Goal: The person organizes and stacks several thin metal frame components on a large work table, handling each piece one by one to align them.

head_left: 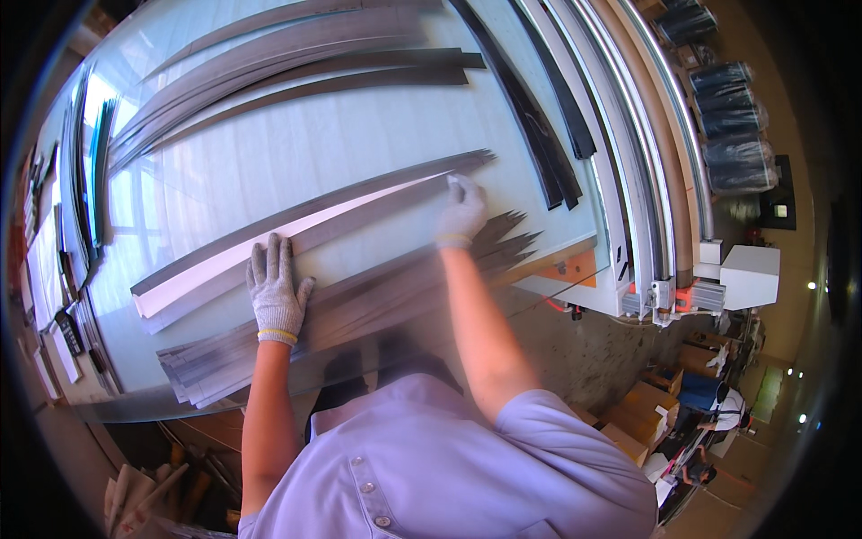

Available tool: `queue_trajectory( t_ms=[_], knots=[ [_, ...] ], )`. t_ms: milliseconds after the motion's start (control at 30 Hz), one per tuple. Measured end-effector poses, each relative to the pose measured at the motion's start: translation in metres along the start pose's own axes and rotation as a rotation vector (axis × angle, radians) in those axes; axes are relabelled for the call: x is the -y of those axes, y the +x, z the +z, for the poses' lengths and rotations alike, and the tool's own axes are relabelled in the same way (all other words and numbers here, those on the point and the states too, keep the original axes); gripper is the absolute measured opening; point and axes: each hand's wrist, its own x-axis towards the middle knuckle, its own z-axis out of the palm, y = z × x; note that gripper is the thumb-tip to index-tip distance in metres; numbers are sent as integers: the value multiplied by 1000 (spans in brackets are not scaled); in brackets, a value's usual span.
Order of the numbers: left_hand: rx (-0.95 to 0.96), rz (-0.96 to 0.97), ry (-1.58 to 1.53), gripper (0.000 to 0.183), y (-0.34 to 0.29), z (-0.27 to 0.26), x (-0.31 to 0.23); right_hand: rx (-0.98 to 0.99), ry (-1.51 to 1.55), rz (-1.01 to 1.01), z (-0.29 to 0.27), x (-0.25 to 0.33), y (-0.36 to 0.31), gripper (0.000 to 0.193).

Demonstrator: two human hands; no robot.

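My left hand [275, 289], in a grey knit glove with a yellow cuff band, lies with fingers stretched out on a long grey strip [334, 231]. My right hand [462, 211], gloved alike and slightly blurred, has its fingers closed at the far right end of that strip. Between it and a darker strip [296, 208] just beyond shows a long pinkish-white band [215, 268], which narrows toward my right fingertips. Nearer to me, a fanned bundle of dark strips [359, 305] with jagged right ends lies under my forearms.
More dark strips [269, 67] lie at the back of the pale glossy table [359, 130]. Black strips [525, 108] run along its right side, beside metal rails and a roller [660, 135]. Thin strips and tools clutter the left edge. Cardboard boxes [642, 413] stand on the floor at right.
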Motion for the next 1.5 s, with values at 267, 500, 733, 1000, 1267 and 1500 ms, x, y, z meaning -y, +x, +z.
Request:
queue_trajectory(
  t_ms=[267,500,733,1000,1267,1500],
  knots=[
    [2,-7,0,84,-1,0,3,7,245,241,2,11,24,14],
    [2,-6,-21,84,3,0,0,481,-251,-211,-1,-16,72,47],
    [9,-23,-30,83,1,0,-1,671,-409,-171,3,-8,86,72],
    [8,-16,-21,83,2,1,0,771,-240,-154,7,-30,100,58],
    [3,-17,-25,83,1,2,1,787,-42,-55,1,-32,103,48],
    [-14,-9,-22,82,2,1,-1,360,283,211,-14,-53,78,50]
  ],
)
